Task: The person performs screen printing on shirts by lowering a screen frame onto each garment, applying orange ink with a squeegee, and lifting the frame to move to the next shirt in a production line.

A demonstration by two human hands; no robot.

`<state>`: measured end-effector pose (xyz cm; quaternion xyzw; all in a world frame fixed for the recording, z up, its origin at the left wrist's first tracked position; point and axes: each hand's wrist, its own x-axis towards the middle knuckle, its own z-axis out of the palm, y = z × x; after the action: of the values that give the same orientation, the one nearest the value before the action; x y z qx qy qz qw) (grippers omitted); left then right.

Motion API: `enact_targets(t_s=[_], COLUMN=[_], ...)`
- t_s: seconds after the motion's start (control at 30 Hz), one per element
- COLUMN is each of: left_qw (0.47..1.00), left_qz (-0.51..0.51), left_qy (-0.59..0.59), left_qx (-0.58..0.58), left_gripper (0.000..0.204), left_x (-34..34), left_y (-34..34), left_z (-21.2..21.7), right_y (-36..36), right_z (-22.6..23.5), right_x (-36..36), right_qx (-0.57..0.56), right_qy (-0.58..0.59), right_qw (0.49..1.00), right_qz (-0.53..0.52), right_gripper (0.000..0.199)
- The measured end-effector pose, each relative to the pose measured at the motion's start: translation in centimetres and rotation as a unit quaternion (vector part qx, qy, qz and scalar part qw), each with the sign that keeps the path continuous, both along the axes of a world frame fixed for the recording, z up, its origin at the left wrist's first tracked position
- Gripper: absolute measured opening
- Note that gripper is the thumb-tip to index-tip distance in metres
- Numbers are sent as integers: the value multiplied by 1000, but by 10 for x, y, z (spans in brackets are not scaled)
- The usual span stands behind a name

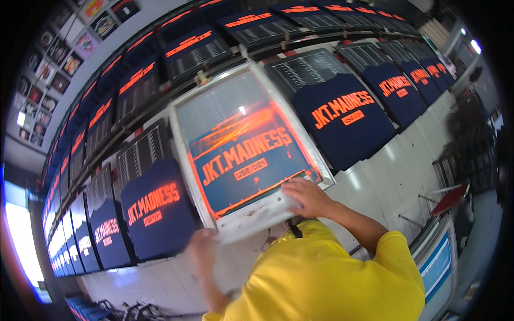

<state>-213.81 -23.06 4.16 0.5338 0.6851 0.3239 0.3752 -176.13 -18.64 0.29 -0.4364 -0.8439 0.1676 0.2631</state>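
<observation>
Right hand [305, 195] grips one screen frame's [184, 147] near edge; left hand [202, 249], blurred at seven o'clock, grip unclear.

Yellow short-sleeved shirt [332, 278], bare forearms

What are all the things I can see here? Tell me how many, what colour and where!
Printing screen frame: one, pale frame with orange ink, middle of the long table.
Dark blue shirts with orange print: many, laid in rows along the table on both sides of the frame.
Table: one, white, long.
Pictures: several, mixed colours, wall at top left.
Yellow shirt: one, on the person, bottom.
Left hand: blurred, at the frame's near left corner.
Right hand: on the frame's near edge.
</observation>
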Motion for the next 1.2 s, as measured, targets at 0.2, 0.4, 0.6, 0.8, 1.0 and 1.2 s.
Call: enact_targets(t_s=[0.2,0.4,0.6,0.8,1.0,1.2], left_qw=[941,909,872,942,955,949], left_qz=[-243,-137,-92,-71,-85,-74], left_qy=[-96,-313,-392,-270,-236,-268], left_qx=[-214,-240,-277,-188,-157,-152], left_gripper=[40,59,65,60,59,62], left_x=[47,96,114,122,119,119], left_y=[-38,-37,-25,-33,-34,-37], left_z=[-43,-116,-117,-130,-131,-128], right_y=[-4,21,36,124,222,277], right_z=[8,10,22,25,27,15], right_x=[-29,-61,-55,-59,-81,-93], right_qx=[19,54,19,106,77,84], right_qy=[-196,-209,-198,-128,-155,-176], right_qw=[972,976,979,986,985,981], right_qz=[125,28,42,18,-13,-10], right_gripper=[61,39,32,31,33,40])
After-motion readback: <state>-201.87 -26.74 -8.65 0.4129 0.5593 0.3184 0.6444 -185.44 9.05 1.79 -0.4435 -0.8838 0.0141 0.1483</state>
